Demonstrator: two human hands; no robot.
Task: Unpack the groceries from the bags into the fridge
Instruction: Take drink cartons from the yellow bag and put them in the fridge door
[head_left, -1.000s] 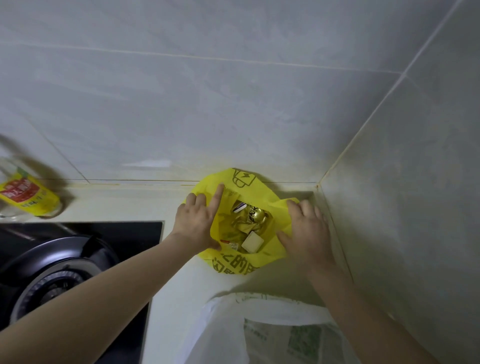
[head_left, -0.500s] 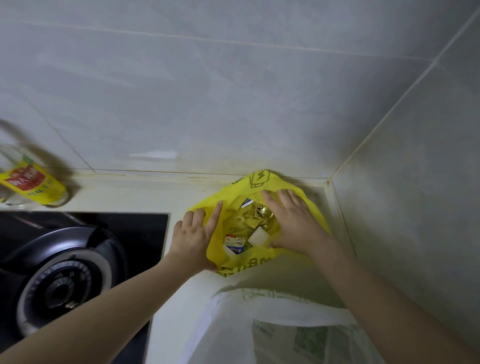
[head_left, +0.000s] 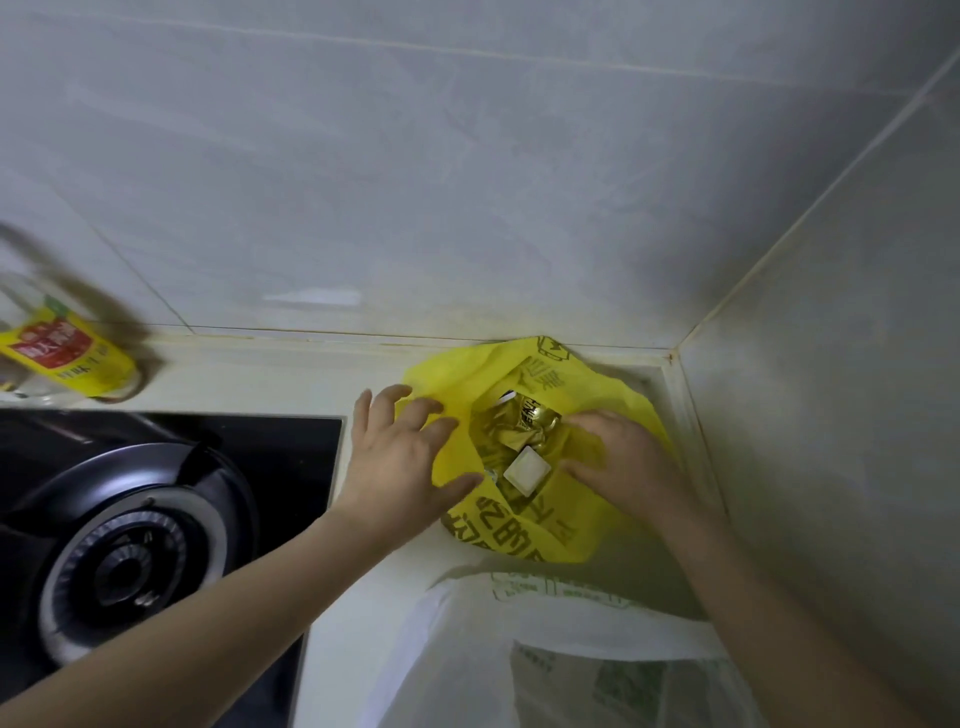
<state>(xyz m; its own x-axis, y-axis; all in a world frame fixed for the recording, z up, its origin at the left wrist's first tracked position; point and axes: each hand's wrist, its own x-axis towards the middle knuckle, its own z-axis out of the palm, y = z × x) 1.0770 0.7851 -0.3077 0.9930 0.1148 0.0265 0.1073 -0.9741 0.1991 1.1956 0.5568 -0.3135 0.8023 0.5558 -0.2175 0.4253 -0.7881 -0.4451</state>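
Sitting between left hand (head_left: 400, 467) and right hand (head_left: 623, 462): open yellow bag (head_left: 457, 374).

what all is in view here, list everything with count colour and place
yellow bag: 1, yellow with dark print, open, on the counter in the wall corner
gold packet: 1, gold, inside the yellow bag
white square pack: 1, white, inside the yellow bag, beside the gold packet
white bag: 1, white with green print, nearest the camera
bottle: 1, yellow and red label, far left by the wall
gas burner: 1, black, left
counter: 1, pale
left hand: fingers spread, at the bag's left rim
right hand: reaching into the bag, grip unclear
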